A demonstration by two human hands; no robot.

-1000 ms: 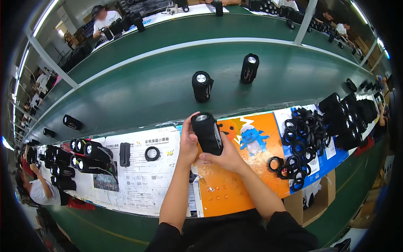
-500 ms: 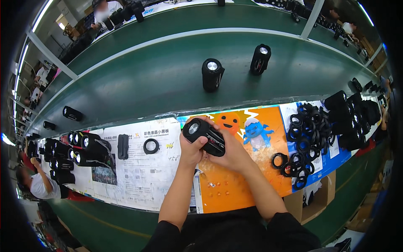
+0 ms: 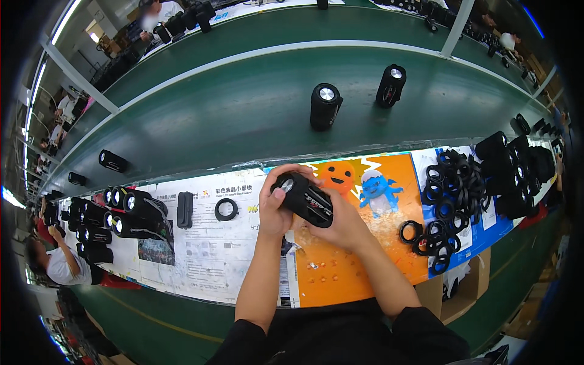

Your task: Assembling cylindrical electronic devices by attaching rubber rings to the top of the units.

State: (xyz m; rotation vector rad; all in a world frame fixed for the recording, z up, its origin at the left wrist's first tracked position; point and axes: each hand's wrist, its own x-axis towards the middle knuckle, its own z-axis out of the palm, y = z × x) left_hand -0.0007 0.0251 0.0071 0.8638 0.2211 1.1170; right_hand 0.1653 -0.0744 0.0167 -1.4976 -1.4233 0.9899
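Note:
Both my hands hold a black cylindrical portable speaker (image 3: pixel 309 204) above the worktop, tilted with its silver-centred end toward the upper left. My left hand (image 3: pixel 275 204) wraps that end, its thumb pressed by the silver disc and its fingers over the top. My right hand (image 3: pixel 340 224) grips the other end from below and the right; some of its fingers are hidden behind the speaker. Below them lies an orange mat (image 3: pixel 356 267) with cartoon figures. Left of my hands, a loose black ring (image 3: pixel 226 209) and a black oblong part (image 3: pixel 185 210) lie on a white printed sheet (image 3: pixel 207 261).
Black rings (image 3: pixel 445 210) are heaped at the right, beside grouped black speakers (image 3: pixel 500 152). More speakers (image 3: pixel 141 204) with cords stand at the left. Beyond the worktop runs a green conveyor belt (image 3: pixel 243 115) carrying upright speakers (image 3: pixel 326 106). A cardboard box (image 3: pixel 471 292) sits below the right edge.
My left thumb has shifted from the speaker's side to its silver end, and the speaker has turned slightly. The upright speakers on the belt have moved right. The whole view has shifted a little.

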